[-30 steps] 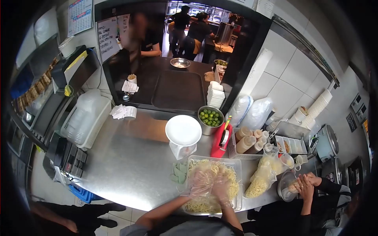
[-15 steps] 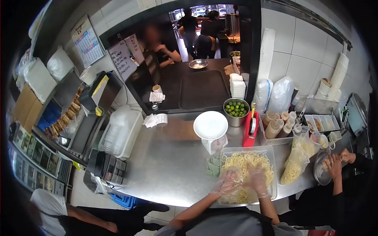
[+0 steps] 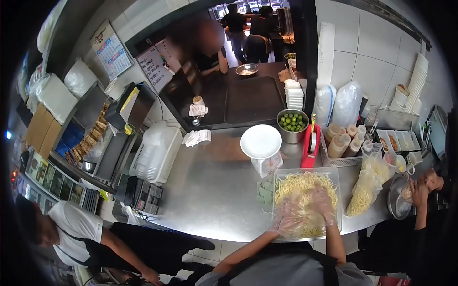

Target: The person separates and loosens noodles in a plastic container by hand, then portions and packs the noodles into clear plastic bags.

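Yellow noodles (image 3: 305, 183) fill a clear plastic tub (image 3: 339, 190) at the front edge of the steel counter. Both my hands are inside it, in loose clear plastic gloves. My left hand (image 3: 289, 217) is in the near left part, its fingers curled into the noodles. To its right, my right hand (image 3: 324, 205) bends over the noodles, fingers partly closed on them. The fingertips are partly hidden by the noodles and glove film. Left of the tub lies a green cloth (image 3: 264, 191), and behind it stands a white scale (image 3: 261, 142).
Right of the tub are bagged noodles (image 3: 361, 198), sauce bottles (image 3: 339, 144) in a basket, and a red tape dispenser (image 3: 311, 147). A pot of green limes (image 3: 293, 125) stands behind. At right a co-worker's hands (image 3: 421, 190) work over a metal bowl (image 3: 397, 202); another person (image 3: 78, 229) stands left.
The camera view has shifted, so the counter appears further right and slightly higher. My hands stay in the noodles, the right now more bent over them. The person at left shows more fully.
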